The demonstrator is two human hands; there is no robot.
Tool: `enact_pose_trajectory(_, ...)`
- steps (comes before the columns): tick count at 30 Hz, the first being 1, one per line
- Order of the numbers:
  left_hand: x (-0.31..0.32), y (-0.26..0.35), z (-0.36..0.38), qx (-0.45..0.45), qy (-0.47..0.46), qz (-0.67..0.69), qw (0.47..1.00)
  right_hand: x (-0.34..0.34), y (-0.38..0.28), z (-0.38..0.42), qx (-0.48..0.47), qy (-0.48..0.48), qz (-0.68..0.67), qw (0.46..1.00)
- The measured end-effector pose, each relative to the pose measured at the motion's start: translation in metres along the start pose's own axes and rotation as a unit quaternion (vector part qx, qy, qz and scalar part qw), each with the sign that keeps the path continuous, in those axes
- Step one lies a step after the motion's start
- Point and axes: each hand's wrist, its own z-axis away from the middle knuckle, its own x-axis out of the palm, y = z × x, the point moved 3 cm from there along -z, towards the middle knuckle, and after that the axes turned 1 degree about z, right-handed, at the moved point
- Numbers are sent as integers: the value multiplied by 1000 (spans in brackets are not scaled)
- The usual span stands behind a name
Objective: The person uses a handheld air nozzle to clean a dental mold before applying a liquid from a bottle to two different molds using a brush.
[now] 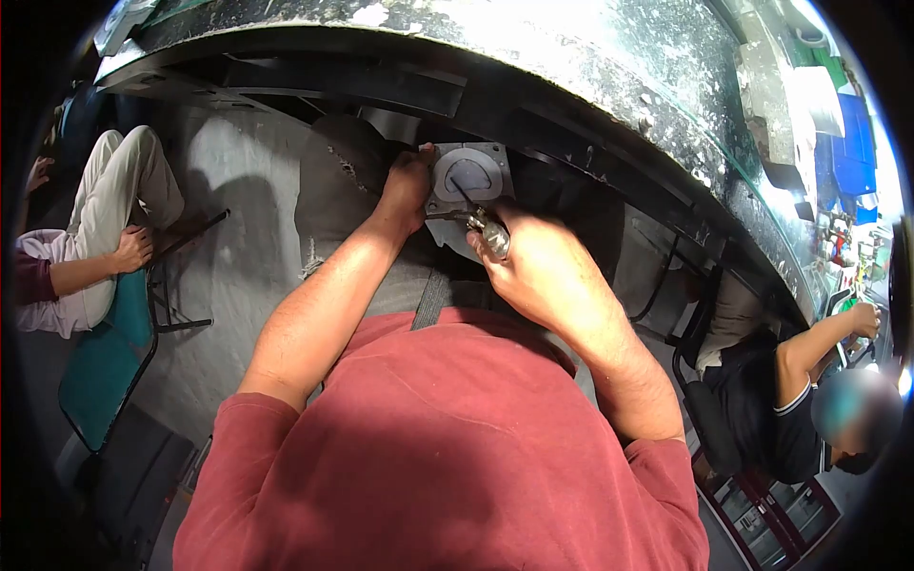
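A flat grey metal plate (pixel 495 171) with a round raised disc rests over my lap, below the bench edge. Closed on its left edge is my left hand (pixel 409 188), thumb near the upper corner. My right hand (pixel 519 249) is wrapped round a shiny metal tool (pixel 490 233) with a rounded body. The tool's thin dark shaft points up and left, over the disc. Whether its tip touches the disc I cannot tell.
A worn, speckled bench (pixel 571 57) curves across the top. At the left a person (pixel 124 219) sits by a green chair (pixel 109 381). Another person (pixel 762 400) sits at the right, one arm over the bench, near a blue container (pixel 852 143).
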Motion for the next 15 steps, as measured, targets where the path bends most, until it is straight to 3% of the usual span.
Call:
enact_pose_trajectory(6,4,6,5,-9,-39,-1,999,2,5,-10,6,8,21,1000)
enact_pose_trajectory(15,15,12,20,20,63,-6,998,-1,11,-17,33,14,7,999)
